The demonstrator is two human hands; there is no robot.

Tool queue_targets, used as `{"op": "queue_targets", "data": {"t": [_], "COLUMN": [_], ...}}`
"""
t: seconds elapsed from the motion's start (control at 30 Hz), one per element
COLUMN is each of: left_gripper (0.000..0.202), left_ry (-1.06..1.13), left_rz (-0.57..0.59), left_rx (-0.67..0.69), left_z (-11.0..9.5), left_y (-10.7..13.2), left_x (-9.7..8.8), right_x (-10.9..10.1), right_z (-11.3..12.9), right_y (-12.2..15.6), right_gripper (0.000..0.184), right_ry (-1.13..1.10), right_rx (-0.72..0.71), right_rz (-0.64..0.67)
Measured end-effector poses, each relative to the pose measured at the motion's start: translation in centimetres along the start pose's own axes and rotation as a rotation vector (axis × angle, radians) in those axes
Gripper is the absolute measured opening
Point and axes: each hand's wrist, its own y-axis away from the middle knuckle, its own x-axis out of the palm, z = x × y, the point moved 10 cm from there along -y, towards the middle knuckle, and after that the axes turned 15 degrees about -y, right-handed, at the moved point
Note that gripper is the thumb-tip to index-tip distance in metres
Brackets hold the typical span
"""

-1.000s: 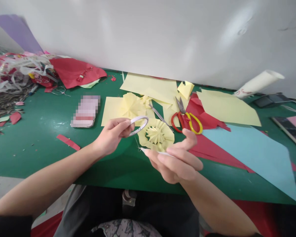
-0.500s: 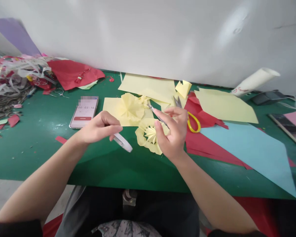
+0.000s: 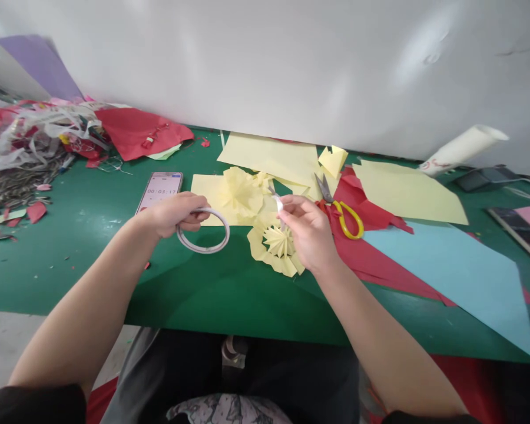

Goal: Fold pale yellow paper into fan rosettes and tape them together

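My left hand (image 3: pixel 179 215) is closed on the rim of a thin roll of white tape (image 3: pixel 227 235), held above the green table with its ring facing up. My right hand (image 3: pixel 311 229) pinches a short white strip, seemingly tape (image 3: pixel 277 204), between thumb and fingers. A slim grey metal tool shows partly behind those fingers; whether the hand grips it too I cannot tell. Just below and left of my right hand lies a pleated yellow paper rosette (image 3: pixel 279 241) on a ruffled yellow paper piece (image 3: pixel 258 244). Beyond it sits a larger crumpled yellow paper flower (image 3: pixel 241 194).
Yellow-handled scissors (image 3: pixel 348 221) rest on red paper (image 3: pixel 366 265) right of my right hand. A blue sheet (image 3: pixel 459 265) and yellow sheets (image 3: pixel 410 188) lie further right. A phone with a timer (image 3: pixel 161 188) is behind my left hand. Tangled ribbons (image 3: pixel 39 135) are heaped at far left.
The tape roll has turned from edge-on to showing its open ring, and my left hand has shifted slightly up and right. A white strip now shows at my right fingertips.
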Motion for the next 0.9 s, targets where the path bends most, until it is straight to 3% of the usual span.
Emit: {"op": "queue_targets", "data": {"t": [0.07, 0.17, 0.33, 0.47, 0.57, 0.7, 0.8, 0.9], "left_gripper": [0.028, 0.026, 0.012, 0.036, 0.050, 0.061, 0.055, 0.027], "left_ry": [-0.079, -0.177, -0.375, -0.392, -0.327, -0.252, -0.212, -0.150], "left_rz": [0.033, -0.042, -0.388, -0.585, -0.602, -0.552, -0.566, -0.531], "left_rx": [0.038, 0.019, -0.058, -0.081, -0.073, -0.039, -0.068, -0.057], "left_z": [0.1, 0.8, 1.1, 0.0, -1.1, -2.8, -3.0, -3.0], "left_y": [-0.3, -1.0, -1.3, -0.3, -0.2, -2.4, -4.8, -6.6], "left_x": [0.4, 0.2, -2.2, -3.4, -3.4, -3.7, -4.8, -4.9], "right_x": [0.4, 1.0, 1.4, 0.9, 0.7, 1.3, 2.1, 2.9], "right_z": [0.3, 0.5, 0.9, 1.2, 1.9, 3.1, 3.9, 4.5], "right_y": [0.1, 0.2, 0.4, 0.2, 0.4, 0.9, 1.4, 1.9], "right_gripper": [0.017, 0.034, 0.048, 0.043, 0.041, 0.041, 0.042, 0.042], "right_ry": [0.049, 0.105, 0.269, 0.327, 0.398, 0.491, 0.555, 0.603], "right_rx": [-0.029, -0.034, -0.087, -0.103, -0.165, -0.286, -0.401, -0.509], "right_rz": [0.044, 0.113, 0.175, 0.136, 0.101, 0.117, 0.165, 0.217]}}
